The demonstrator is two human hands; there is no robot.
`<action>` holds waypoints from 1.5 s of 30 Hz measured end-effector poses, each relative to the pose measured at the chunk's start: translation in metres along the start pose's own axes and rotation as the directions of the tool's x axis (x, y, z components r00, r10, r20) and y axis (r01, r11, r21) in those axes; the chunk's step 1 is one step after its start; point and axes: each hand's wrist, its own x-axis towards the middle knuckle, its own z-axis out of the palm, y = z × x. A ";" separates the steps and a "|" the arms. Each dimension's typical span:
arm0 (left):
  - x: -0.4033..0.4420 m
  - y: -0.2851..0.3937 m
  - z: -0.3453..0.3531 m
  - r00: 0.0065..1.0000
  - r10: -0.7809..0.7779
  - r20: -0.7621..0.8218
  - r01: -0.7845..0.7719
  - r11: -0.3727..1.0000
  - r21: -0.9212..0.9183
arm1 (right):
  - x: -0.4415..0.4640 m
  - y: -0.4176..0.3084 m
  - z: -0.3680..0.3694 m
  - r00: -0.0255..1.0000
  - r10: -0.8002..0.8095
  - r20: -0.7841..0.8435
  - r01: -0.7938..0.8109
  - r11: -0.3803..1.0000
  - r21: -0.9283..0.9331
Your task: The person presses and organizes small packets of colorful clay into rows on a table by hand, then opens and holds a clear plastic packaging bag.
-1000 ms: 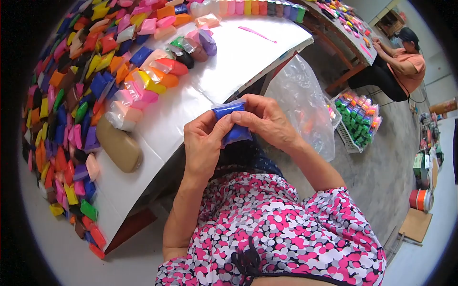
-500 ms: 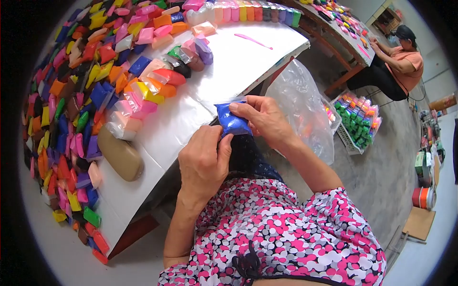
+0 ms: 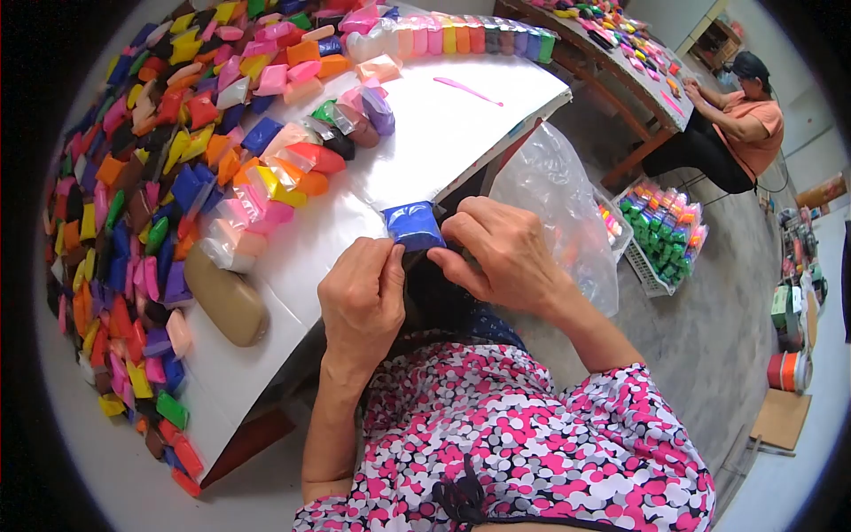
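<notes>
A small clear packet of blue modelling clay (image 3: 414,227) is stretched between my two hands, just over the table's near edge. My left hand (image 3: 362,293) pinches its left side between thumb and bent fingers. At the right side, my right hand (image 3: 505,253) grips the packet's edge with thumb and curled fingers; the exact contact is partly hidden. To the left on the white table (image 3: 425,133) lie short rows of overlapping packets (image 3: 284,168) in many colours, with an olive-brown oblong case (image 3: 223,297) beside them.
A large pile of coloured packets (image 3: 133,239) covers the table's left. A long packet row (image 3: 470,37) and pink plastic tool (image 3: 468,90) lie farther back. Right are a clear plastic bag (image 3: 554,213), a white basket of packets (image 3: 660,235) and a seated person (image 3: 749,124) at another table.
My right hand has moved from the packet's top to its right edge. The blue packet has shifted slightly left and now lies flatter, and my left hand has moved slightly left with it.
</notes>
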 end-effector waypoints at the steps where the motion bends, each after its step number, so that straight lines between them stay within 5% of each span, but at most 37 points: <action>1: 0.000 -0.001 -0.001 1.000 0.010 0.001 -0.010 1.000 0.004 | 0.001 0.002 0.003 1.000 -0.016 -0.004 0.016 1.000 0.003; 12: 0.001 -0.010 -0.007 0.996 0.088 0.031 -0.087 0.995 -0.037 | 0.007 0.010 0.013 0.991 -0.130 -0.019 0.131 0.987 0.090; 21: -0.004 -0.013 -0.001 0.986 0.169 0.002 -0.168 0.982 0.089 | 0.001 0.010 0.016 0.971 -0.222 -0.083 0.218 0.974 -0.054; 24: -0.005 -0.012 0.003 0.977 0.206 -0.054 -0.201 0.975 0.092 | 0.001 0.010 0.018 0.965 -0.198 -0.174 0.198 0.980 -0.015; 27: -0.001 -0.015 0.003 0.956 0.254 -0.146 -0.247 0.967 0.064 | 0.000 0.010 0.006 1.000 0.028 -0.010 -0.024 0.947 0.319; 30: 0.001 -0.013 0.004 0.939 0.260 -0.223 -0.254 0.966 0.058 | -0.001 0.014 0.011 0.859 0.471 0.201 -0.467 0.559 0.686; 34: 0.006 -0.010 0.011 0.925 0.263 -0.275 -0.269 0.963 0.016 | 0.011 0.023 0.007 0.803 0.331 0.495 -0.520 -0.018 0.854; 37: 0.013 -0.011 0.018 0.925 0.251 -0.285 -0.272 0.962 -0.036 | 0.020 0.021 0.005 0.835 0.276 0.477 -0.408 -0.272 0.872; 40: 0.021 -0.011 0.021 0.942 0.178 -0.283 -0.216 0.971 -0.107 | 0.031 0.020 0.001 0.864 0.241 0.442 -0.370 -0.292 0.882; 43: 0.031 -0.008 0.020 0.974 0.085 -0.211 -0.120 0.980 -0.157 | 0.034 0.037 0.002 0.876 0.237 0.419 -0.397 -0.137 0.907; 45: 0.036 0.000 0.014 0.985 -0.027 -0.168 0.002 0.989 -0.148 | 0.046 0.050 0.004 0.905 0.307 0.294 -0.375 0.253 0.892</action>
